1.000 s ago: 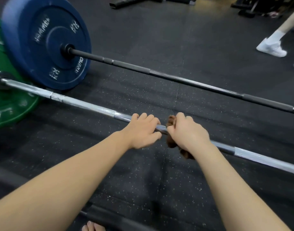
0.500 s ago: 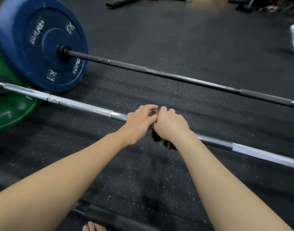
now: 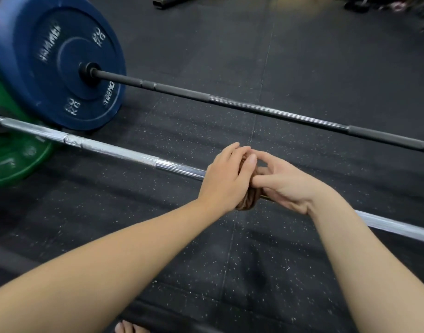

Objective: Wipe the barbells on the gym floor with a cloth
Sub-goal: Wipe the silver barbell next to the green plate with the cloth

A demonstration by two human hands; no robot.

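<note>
A silver barbell point(image 3: 124, 152) lies across the floor from a green plate point(image 3: 11, 164) at the left to the right edge. A bunched brown cloth point(image 3: 250, 200) is wrapped on its shaft at mid-frame. My left hand point(image 3: 226, 179) curls over the cloth from the left. My right hand point(image 3: 285, 186) is turned palm-left against it, thumb laid on the cloth and fingers curled round it. The bar under both hands is hidden. A black barbell point(image 3: 266, 109) with a blue 20 kg plate point(image 3: 62, 66) lies behind.
Black speckled rubber floor point(image 3: 206, 260) runs all around. Dark equipment bases point(image 3: 172, 1) sit at the far top, with more clutter at the top right. Another dark bar point(image 3: 11, 260) lies near me at the lower left, and toes point(image 3: 127, 328) show at the bottom edge.
My left hand let go of the bare bar and closed over the cloth. My right hand rolled from gripping over the top to palm-left. The person's shoes at the top right left the view.
</note>
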